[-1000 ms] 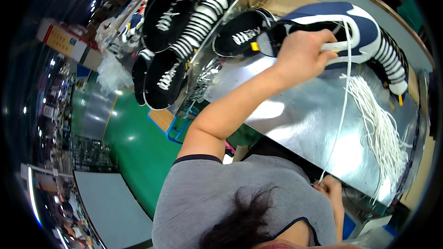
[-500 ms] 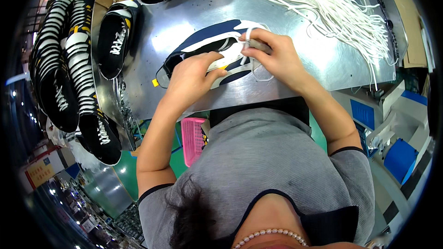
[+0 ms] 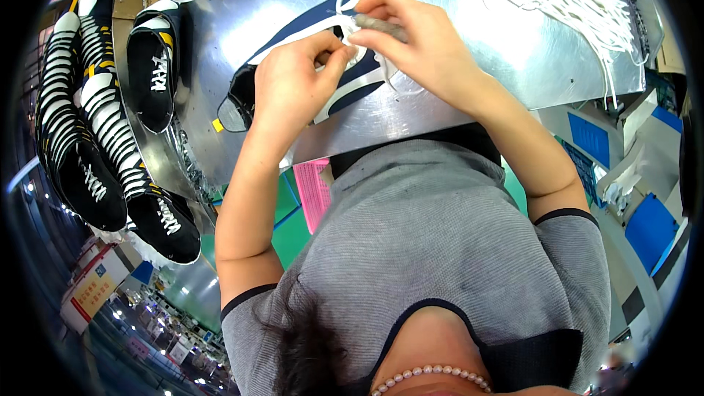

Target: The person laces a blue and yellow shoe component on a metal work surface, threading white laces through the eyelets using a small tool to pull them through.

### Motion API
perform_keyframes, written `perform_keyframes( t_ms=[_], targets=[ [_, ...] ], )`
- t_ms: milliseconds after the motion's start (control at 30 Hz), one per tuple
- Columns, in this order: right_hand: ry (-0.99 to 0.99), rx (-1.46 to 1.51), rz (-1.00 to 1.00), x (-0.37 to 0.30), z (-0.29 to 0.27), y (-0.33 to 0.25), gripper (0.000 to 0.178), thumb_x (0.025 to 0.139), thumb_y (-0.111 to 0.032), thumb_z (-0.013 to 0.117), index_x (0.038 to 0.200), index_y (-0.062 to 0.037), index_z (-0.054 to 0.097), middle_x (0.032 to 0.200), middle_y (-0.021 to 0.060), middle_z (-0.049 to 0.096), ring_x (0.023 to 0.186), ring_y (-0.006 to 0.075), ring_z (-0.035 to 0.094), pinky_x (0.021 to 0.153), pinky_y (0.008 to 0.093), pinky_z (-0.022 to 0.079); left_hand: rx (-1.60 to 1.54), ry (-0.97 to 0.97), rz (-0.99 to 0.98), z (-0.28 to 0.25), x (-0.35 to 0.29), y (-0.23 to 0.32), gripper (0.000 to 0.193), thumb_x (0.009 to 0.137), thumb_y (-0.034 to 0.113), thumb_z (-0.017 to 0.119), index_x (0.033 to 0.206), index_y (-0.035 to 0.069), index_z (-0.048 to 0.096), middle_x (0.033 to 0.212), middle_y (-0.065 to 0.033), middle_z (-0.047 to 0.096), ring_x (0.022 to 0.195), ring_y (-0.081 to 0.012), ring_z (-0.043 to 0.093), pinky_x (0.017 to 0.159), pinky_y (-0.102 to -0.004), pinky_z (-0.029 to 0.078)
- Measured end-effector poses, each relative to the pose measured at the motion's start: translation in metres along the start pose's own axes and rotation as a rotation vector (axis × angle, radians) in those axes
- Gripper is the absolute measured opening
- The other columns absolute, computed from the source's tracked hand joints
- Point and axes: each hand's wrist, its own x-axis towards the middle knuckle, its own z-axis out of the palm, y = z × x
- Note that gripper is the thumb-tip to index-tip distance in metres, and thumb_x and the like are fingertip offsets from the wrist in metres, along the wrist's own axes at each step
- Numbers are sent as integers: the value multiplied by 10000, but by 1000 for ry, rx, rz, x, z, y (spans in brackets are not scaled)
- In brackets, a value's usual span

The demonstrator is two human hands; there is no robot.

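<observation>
A navy and white shoe lies on its sole on the metal table, toe to the right and heel to the left. My left hand is over the opening, thumb and forefinger pinched at a white shoelace. The fingertips partly hide the lace. My right hand grips a small hand tool with a tan handle, its front end pointing left at the lace holes. A loop of lace stands up beside that end; the tool's tip is too small to make out.
A heap of white laces covers the far right of the metal table. At the left, long rows of nested black-and-white shoes stand beside a single dark shoe. A pink basket is below the table's near edge.
My left hand has gone from resting with fingers apart on the shoe to pinching at the lace. The whole view has shifted, with shoe and hands now higher and further left.
</observation>
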Motion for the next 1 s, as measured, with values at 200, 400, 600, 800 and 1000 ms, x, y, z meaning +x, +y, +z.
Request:
perform_keyframes(
  t_ms=[200, 400, 600, 800, 1000],
  targets=[
    [-163, 31, 202, -40, -12, -11, 180, 944, -180, 629, 958, -6, 585, 776, 150, 684, 658, 280, 661, 635, 368, 505, -132, -26, -47, 3, 1, -2, 207, 897, 165, 711, 831, -27, 674, 620, 27, 542, 597, -31, 458, 551, -220, 388],
    [-198, -51, 270, -38, -11, -11, 165, 933, -176, 637, 941, -16, 598, 699, 134, 666, 651, 288, 662, 616, 386, 499, -139, -53, -43, 1, 0, 1, 182, 889, 146, 711, 849, -28, 675, 651, 5, 575, 615, -45, 487, 576, -228, 410],
    [-197, -567, 108, -31, 10, -18, 202, 871, -100, 625, 1007, 17, 534, 745, 141, 686, 706, 318, 695, 664, 405, 547, -220, -34, 263, 13, -14, -1, 238, 799, 60, 730, 1021, 0, 668, 923, -168, 700, 837, -326, 695, 739, -388, 530],
    [-223, -501, 107, -33, 8, -17, 270, 892, -136, 643, 1044, 5, 471, 755, 143, 678, 699, 280, 706, 641, 418, 538, 47, 181, 440, 18, -23, -8, 204, 811, 28, 683, 1013, 45, 662, 840, -112, 653, 759, -322, 646, 658, -402, 502],
    [82, -271, 92, -12, -104, -50, 244, 928, -219, 685, 1109, -55, 679, 899, 17, 714, 876, 110, 667, 722, 248, 509, 316, 382, 824, 5, -51, -22, 332, 680, 102, 683, 1009, 105, 728, 821, 5, 642, 735, -142, 639, 641, -272, 511]
  ],
)
